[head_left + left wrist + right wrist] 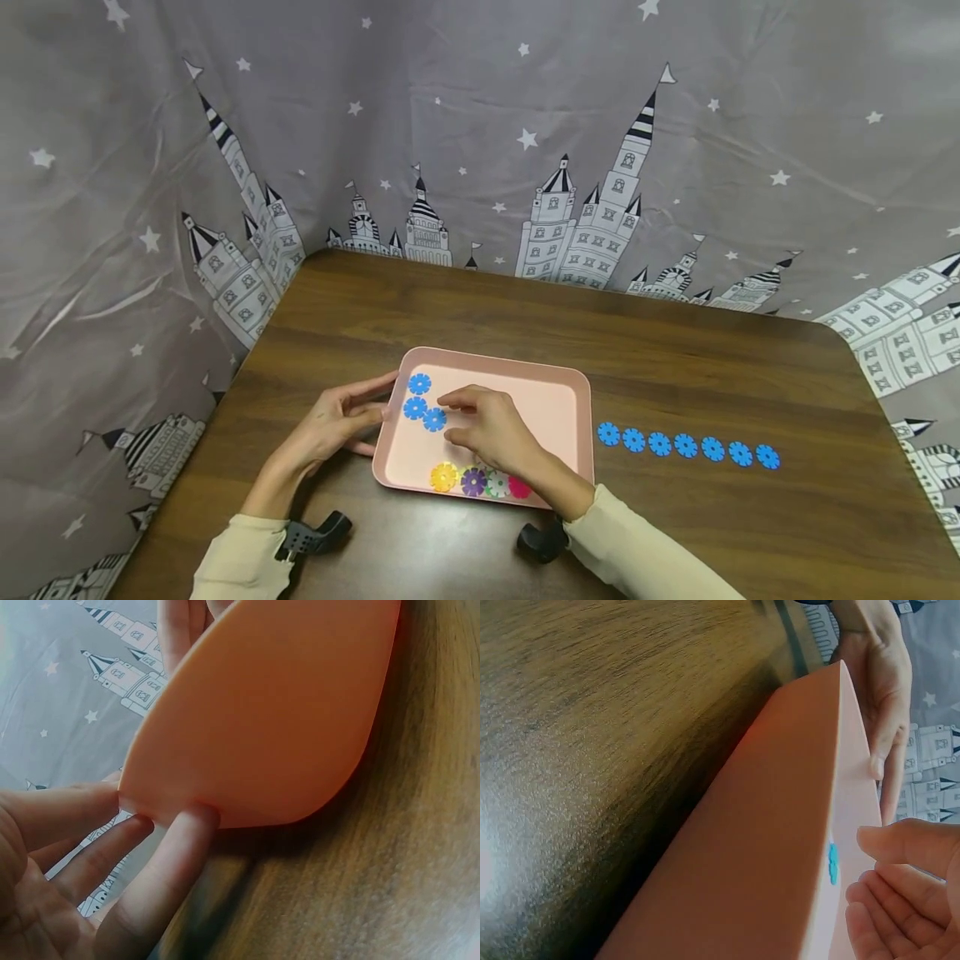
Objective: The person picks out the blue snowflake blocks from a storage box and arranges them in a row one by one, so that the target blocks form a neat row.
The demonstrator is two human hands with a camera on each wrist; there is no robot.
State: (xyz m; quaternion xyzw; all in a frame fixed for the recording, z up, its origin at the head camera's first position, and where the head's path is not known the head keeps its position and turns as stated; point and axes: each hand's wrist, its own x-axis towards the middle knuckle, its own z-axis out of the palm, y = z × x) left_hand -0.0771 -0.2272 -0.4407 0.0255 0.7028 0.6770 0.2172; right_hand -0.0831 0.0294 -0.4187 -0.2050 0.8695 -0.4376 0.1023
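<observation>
A pink tray (pixel 480 357) lies on the table with three blue notched plastic discs (pixel 416 407) at its left side. My left hand (pixel 330 425) touches the tray's left wall, its fingers fairly straight and spread; in the left wrist view fingertips (pixel 199 814) rest against the outer wall. Over the tray, just right of the blue discs, is my right hand (pixel 491 429). Its thumb and fingers are apart, with nothing seen between them. In the right wrist view those fingers (pixel 896 907) are loosely bent, close to the tray's rim.
Several blue discs (pixel 684 446) lie in a row on the brown table (pixel 720 367), right of the tray. Along the tray's near edge are yellow (pixel 443 477), purple (pixel 473 482), pale (pixel 497 483) and pink-red discs (pixel 519 487). A grey castle-print cloth (pixel 465 100) hangs behind.
</observation>
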